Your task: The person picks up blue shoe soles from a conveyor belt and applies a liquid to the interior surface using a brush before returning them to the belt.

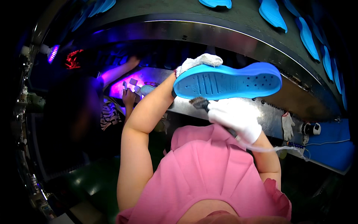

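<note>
A bright blue shoe sole (227, 82) is held up in front of me, its hollow side with slots and round holes toward the camera. My left hand (199, 63), in a knitted white glove, is closed around its far edge near the left end; some fingers are hidden behind it. Just below the sole's near edge, my right hand (235, 115), also in a white glove, is closed on a dark-bristled brush (200, 103). A clear tube (261, 148) runs from beneath that hand to the right. Whether the bristles touch the sole I cannot tell.
Several blue soles (274, 15) lie on a dark belt (167, 8) behind a curved metal edge. At the left, another person's hand (129, 98) works under purple light. A metal ledge (270, 112) carries a hanging white glove (287, 126) and a black-and-white device (311, 128) beside it.
</note>
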`<state>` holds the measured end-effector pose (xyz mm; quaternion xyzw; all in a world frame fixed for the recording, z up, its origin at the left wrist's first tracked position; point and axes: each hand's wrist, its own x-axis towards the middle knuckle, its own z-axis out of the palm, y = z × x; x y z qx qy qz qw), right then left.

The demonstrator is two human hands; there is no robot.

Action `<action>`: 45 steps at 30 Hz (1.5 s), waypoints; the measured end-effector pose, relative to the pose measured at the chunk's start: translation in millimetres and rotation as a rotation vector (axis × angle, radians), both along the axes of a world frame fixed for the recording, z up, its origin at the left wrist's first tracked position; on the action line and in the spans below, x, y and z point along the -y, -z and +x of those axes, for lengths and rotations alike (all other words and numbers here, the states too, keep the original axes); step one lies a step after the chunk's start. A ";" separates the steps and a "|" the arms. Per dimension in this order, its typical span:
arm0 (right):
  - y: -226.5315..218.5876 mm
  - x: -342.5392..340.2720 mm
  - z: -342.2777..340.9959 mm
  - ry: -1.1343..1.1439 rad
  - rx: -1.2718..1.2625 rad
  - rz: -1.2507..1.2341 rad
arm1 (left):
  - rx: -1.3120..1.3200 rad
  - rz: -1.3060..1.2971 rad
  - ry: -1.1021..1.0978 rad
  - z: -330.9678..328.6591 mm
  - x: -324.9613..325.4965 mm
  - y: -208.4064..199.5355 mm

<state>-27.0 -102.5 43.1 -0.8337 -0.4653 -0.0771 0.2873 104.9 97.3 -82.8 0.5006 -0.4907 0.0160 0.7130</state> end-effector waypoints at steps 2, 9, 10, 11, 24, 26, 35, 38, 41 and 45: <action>8.3 -5.4 -4.8 0.008 0.160 0.084 | -0.413 0.050 0.221 -3.1 -12.2 -10.0; -1.6 -3.6 -9.2 0.096 0.201 0.026 | -0.358 0.296 0.005 0.6 -21.0 -32.6; -4.4 -1.5 -10.0 0.102 0.197 0.019 | -0.380 0.277 -0.017 0.3 -19.6 -38.7; -0.7 3.0 -7.5 0.158 0.134 0.109 | -0.401 0.257 -0.035 -1.2 -17.0 -46.0; 0.0 26.2 -4.3 0.167 0.176 0.008 | -0.330 0.186 0.038 1.3 -23.9 -48.2; -6.8 25.3 -2.0 0.126 0.182 0.020 | -0.714 0.206 0.105 -12.4 -24.1 -81.6; -13.6 25.9 24.2 0.272 0.217 0.263 | -1.245 0.105 0.362 -19.9 -51.7 -100.5; -8.0 29.8 20.5 -0.022 -0.065 0.209 | -1.273 0.140 0.275 -17.3 -72.2 -75.8; 19.7 31.8 9.3 0.035 -0.140 0.543 | -1.153 -0.142 0.336 -52.8 -71.3 -49.6; 50.4 42.4 -0.2 0.271 -0.316 0.827 | -1.147 -0.383 0.413 -79.8 -72.9 -79.2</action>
